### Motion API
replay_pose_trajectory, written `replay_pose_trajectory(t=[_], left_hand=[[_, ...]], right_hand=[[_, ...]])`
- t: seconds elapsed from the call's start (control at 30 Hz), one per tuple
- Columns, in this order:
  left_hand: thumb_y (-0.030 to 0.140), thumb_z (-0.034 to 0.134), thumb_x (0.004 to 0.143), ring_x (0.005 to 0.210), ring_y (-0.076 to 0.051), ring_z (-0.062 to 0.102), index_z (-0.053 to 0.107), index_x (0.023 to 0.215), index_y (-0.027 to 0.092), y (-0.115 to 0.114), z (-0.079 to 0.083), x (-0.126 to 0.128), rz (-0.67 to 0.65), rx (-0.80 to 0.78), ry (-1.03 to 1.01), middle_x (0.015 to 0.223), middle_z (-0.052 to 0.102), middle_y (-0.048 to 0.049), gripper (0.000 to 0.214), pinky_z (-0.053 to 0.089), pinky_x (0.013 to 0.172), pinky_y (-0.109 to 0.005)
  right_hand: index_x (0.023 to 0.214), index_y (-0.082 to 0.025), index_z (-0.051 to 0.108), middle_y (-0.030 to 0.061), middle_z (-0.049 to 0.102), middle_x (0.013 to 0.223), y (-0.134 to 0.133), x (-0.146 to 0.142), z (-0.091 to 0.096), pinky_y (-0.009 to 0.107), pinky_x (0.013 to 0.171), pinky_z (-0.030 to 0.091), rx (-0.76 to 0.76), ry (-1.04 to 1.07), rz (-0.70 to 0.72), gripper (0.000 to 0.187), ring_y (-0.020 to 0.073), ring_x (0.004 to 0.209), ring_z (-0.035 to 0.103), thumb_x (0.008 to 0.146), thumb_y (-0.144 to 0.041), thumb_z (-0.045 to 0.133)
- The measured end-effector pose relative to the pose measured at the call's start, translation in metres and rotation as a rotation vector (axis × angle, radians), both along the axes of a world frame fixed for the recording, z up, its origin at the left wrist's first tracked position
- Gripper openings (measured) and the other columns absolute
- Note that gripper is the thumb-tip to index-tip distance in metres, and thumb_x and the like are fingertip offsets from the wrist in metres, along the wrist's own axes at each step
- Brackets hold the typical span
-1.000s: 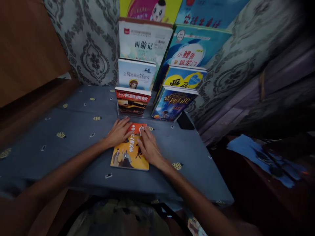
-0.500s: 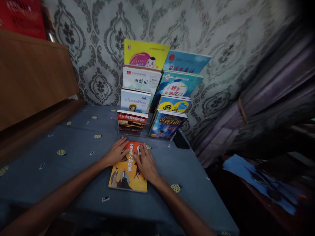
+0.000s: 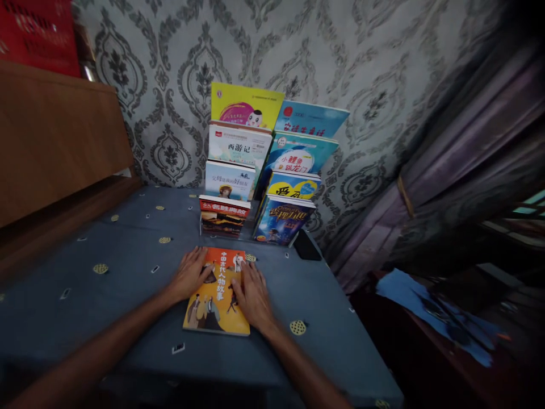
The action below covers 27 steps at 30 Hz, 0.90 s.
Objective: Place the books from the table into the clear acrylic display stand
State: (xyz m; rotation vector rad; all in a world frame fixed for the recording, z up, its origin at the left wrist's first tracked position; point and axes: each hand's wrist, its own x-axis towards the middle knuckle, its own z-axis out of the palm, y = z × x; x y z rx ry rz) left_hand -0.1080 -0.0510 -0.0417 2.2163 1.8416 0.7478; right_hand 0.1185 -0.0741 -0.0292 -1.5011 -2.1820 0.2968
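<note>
An orange and yellow book with drawn figures and a red title strip lies flat on the blue-grey tablecloth. My left hand rests on the book's left edge, fingers stretched flat and apart. My right hand lies flat on the book's right side, fingers spread. Just beyond the book stands a stepped display rack with two columns of upright books against the wall.
A dark phone-like slab lies right of the rack. A brown wooden panel stands at the left. Purple curtains hang at the right, above a dark surface with blue sheets. The table drops off at its right edge.
The view has tilted up, showing more of the wall and rack. Both hands have slid slightly toward me on the book, uncovering more of its top.
</note>
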Motion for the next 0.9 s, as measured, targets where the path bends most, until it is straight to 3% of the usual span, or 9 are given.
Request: replay_pose_trajectory(t=[0.23,0.37,0.47,0.53,0.63,0.7,0.8,0.9], left_hand=[[0.042,0.047,0.093,0.133,-0.03,0.055,0.053,0.14,0.018,-0.004,0.017,-0.006,-0.037,-0.012,-0.261,0.141,0.062,-0.0127,0.053,0.041,0.115,-0.048],[0.039,0.056,0.089,0.128,-0.029,0.059,0.053,0.139,0.018,0.001,0.019,-0.009,-0.018,-0.092,-0.6,0.138,0.064,-0.013,0.054,0.047,0.11,-0.046],[0.033,0.065,0.084,0.118,-0.026,0.066,0.052,0.137,0.018,0.004,0.022,-0.01,0.081,-0.217,-0.972,0.136,0.064,-0.0132,0.057,0.057,0.096,-0.039],[0.029,0.073,0.079,0.101,-0.022,0.072,0.058,0.128,0.018,0.005,0.027,-0.01,0.135,-0.361,-1.163,0.123,0.071,-0.0116,0.053,0.06,0.083,-0.031],[0.023,0.081,0.073,0.076,-0.017,0.073,0.067,0.105,0.014,0.002,0.036,-0.01,0.057,-0.628,-1.296,0.095,0.077,-0.0087,0.036,0.06,0.069,-0.024],[0.02,0.083,0.071,0.067,-0.014,0.071,0.069,0.096,0.012,0.0,0.042,-0.011,-0.009,-0.709,-1.33,0.087,0.077,-0.0077,0.03,0.058,0.063,-0.022],[0.022,0.085,0.068,0.066,-0.014,0.071,0.07,0.096,0.012,-0.003,0.051,-0.012,-0.055,-0.665,-1.386,0.087,0.077,-0.0072,0.033,0.058,0.062,-0.022],[0.029,0.09,0.064,0.069,-0.016,0.072,0.07,0.101,0.012,-0.005,0.063,-0.012,-0.103,-0.545,-1.427,0.088,0.077,-0.0075,0.045,0.059,0.063,-0.024]], right_hand=[[0.15,-0.01,0.045,0.0185,0.052,0.151,0.0,-0.001,-0.001,0.057,0.12,0.031,-0.004,0.03,0.013,0.057,0.0334,0.147,0.039,0.101,-0.038,0.038],[0.149,-0.007,0.044,0.0206,0.051,0.15,-0.001,-0.002,0.003,0.058,0.12,0.03,-0.022,0.028,0.001,0.058,0.0336,0.147,0.039,0.1,-0.038,0.038],[0.15,-0.006,0.043,0.0205,0.05,0.151,-0.002,-0.003,0.006,0.057,0.12,0.029,-0.042,0.028,-0.001,0.059,0.0335,0.148,0.038,0.099,-0.037,0.039],[0.15,-0.007,0.043,0.0202,0.05,0.152,-0.003,-0.003,0.007,0.057,0.121,0.029,-0.045,0.035,0.004,0.059,0.0338,0.147,0.038,0.099,-0.036,0.039],[0.149,-0.008,0.042,0.0203,0.051,0.151,-0.004,-0.002,0.009,0.057,0.119,0.031,-0.046,0.076,0.015,0.058,0.0343,0.146,0.04,0.098,-0.035,0.042],[0.151,-0.01,0.039,0.0209,0.052,0.15,-0.004,-0.001,0.009,0.057,0.116,0.035,-0.056,0.145,0.019,0.061,0.0349,0.143,0.044,0.096,-0.037,0.045],[0.154,-0.013,0.032,0.0201,0.053,0.148,-0.001,0.003,0.008,0.057,0.112,0.041,-0.095,0.37,0.009,0.073,0.0344,0.135,0.052,0.092,-0.045,0.054],[0.144,-0.016,0.046,0.0163,0.069,0.125,0.007,0.006,0.01,0.048,0.091,0.057,-0.322,0.727,0.075,0.075,0.031,0.108,0.069,0.085,-0.059,0.063]])
